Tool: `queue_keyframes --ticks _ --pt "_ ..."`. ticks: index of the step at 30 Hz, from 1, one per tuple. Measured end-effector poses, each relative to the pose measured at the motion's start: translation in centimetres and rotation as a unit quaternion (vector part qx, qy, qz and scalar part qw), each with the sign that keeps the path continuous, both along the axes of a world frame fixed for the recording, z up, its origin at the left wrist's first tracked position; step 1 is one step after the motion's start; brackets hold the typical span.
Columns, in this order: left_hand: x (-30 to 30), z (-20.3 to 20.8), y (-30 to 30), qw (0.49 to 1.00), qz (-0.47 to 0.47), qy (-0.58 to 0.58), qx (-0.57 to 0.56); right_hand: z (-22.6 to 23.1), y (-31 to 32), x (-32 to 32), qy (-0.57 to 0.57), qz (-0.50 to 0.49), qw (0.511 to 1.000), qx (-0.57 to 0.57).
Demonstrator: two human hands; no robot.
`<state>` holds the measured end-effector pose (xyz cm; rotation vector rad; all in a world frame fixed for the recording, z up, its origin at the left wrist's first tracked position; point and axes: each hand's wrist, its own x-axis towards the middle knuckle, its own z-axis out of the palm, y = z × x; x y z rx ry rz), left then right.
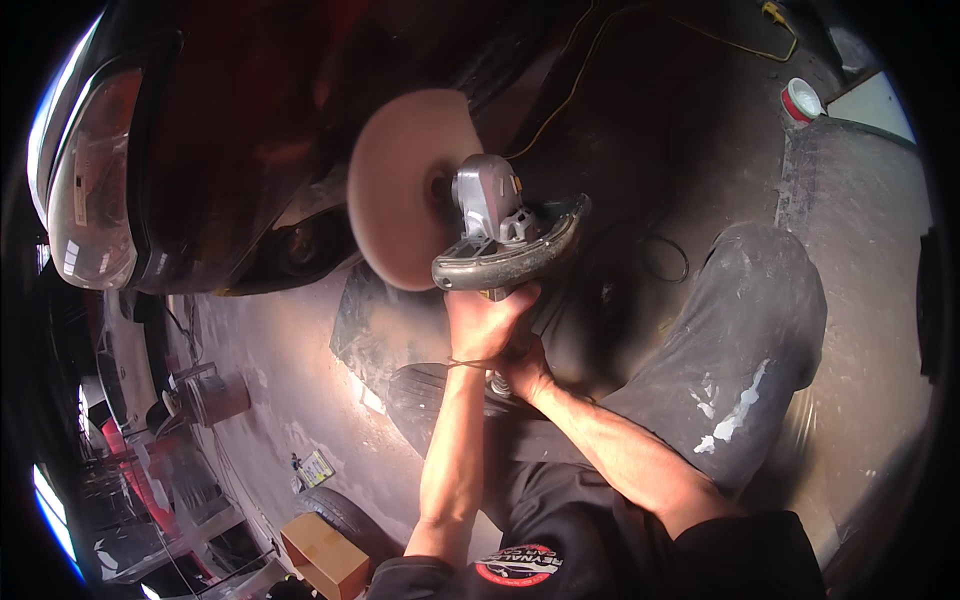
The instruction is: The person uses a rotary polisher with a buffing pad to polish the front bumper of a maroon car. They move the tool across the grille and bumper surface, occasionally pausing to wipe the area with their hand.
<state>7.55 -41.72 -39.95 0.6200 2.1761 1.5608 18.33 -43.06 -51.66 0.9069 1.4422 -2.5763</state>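
Observation:
A rotary polisher point(488, 200) with a silver gear head is held out in front of me. Its round pinkish pad point(385, 200) faces the dark red car bumper point(230, 170); whether it touches the paint I cannot tell. A curved dark handle point(515, 262) arches over the tool's near side. Just behind that handle, my left hand point(485, 322) is closed around the polisher's body. My right hand point(527, 372) sits lower and closer to me, wrapped around the tool's rear part, with its fingers largely hidden.
At the left is the car's headlight point(100, 190). A yellow cord point(585, 75) runs across the dark floor. A red and white tub point(800, 100) stands at the far right. Toward the lower left are a cardboard box point(325, 555), a tire point(350, 520) and a grey bucket point(215, 398). My bent knee point(770, 270) is at the right.

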Motion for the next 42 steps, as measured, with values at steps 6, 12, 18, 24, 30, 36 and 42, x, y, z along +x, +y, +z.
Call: queue_keyframes --ticks 6,12,18,24,30,36,42 --pt "-1.8 3.5 5.6 0.995 -0.025 0.068 -0.066 8.4 6.4 -3.4 0.048 -0.154 0.971 -0.175" --pt "-3.3 10.5 13.4 0.935 -0.036 0.232 -0.264 8.9 7.5 -5.9 0.176 -0.215 0.914 -0.297" --pt "-2.8 12.5 13.7 0.89 -0.054 0.308 -0.332 6.5 4.9 -8.3 0.25 -0.17 0.876 -0.375" --pt "-1.3 12.7 7.9 0.888 -0.028 0.304 -0.343 7.0 -2.6 -6.1 0.256 -0.163 0.87 -0.389" --pt "1.9 14.9 2.4 0.902 0.004 0.269 -0.337 13.9 -4.9 -0.9 0.222 -0.093 0.908 -0.344" --pt "3.0 15.2 -0.4 0.959 0.013 0.2 -0.202 12.0 -8.0 -0.7 0.195 -0.098 0.963 -0.157" --pt "1.3 12.6 1.6 0.972 0.001 0.134 -0.191 12.5 -3.3 -1.6 0.127 -0.139 0.981 -0.05"
